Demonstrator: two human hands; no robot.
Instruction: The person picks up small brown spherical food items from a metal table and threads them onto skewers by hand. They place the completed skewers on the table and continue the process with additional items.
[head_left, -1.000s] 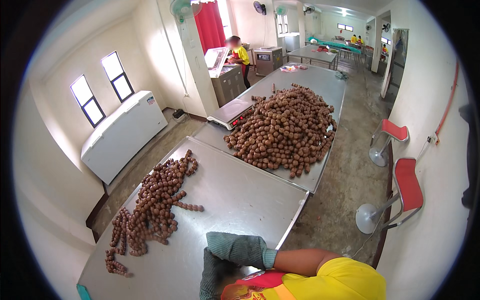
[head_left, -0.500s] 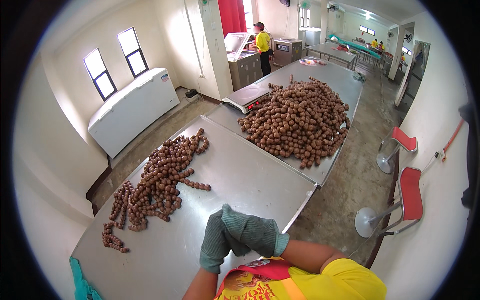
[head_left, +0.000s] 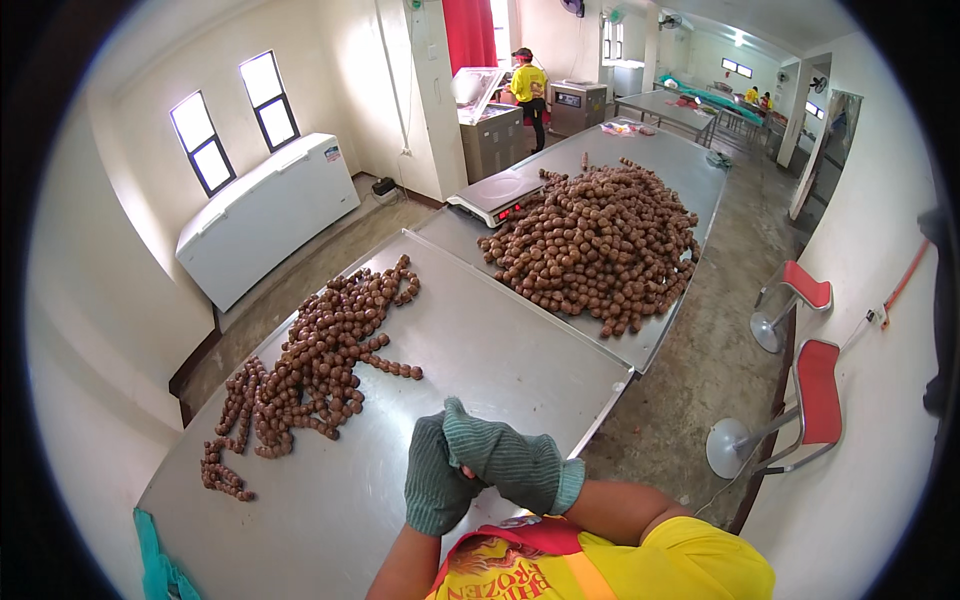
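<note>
My left hand [head_left: 438, 478] and my right hand [head_left: 505, 462], both in green-grey knitted gloves, are held together above the near part of the steel table [head_left: 480, 380]. The right hand lies against and partly over the left. Fingers look folded on both, and a small pinkish spot shows between the gloves; whether it is skin or a held thing I cannot tell. Left of my hands, strings of small round brown sausages [head_left: 325, 355] lie in a long heap. Beyond them a much larger heap of linked sausages [head_left: 595, 245] covers part of the adjoining table.
A flat weighing scale [head_left: 495, 195] stands beside the large heap. Teal cloth [head_left: 160, 560] hangs at the table's near left corner. Red chairs [head_left: 820, 390] stand along the right wall, a white chest freezer [head_left: 265, 220] at the left. A person in yellow [head_left: 528, 85] stands at the back.
My hands stay together and have shifted slightly, now showing the pinkish spot between them. The person at the back has turned a little. The sausage heaps look the same.
</note>
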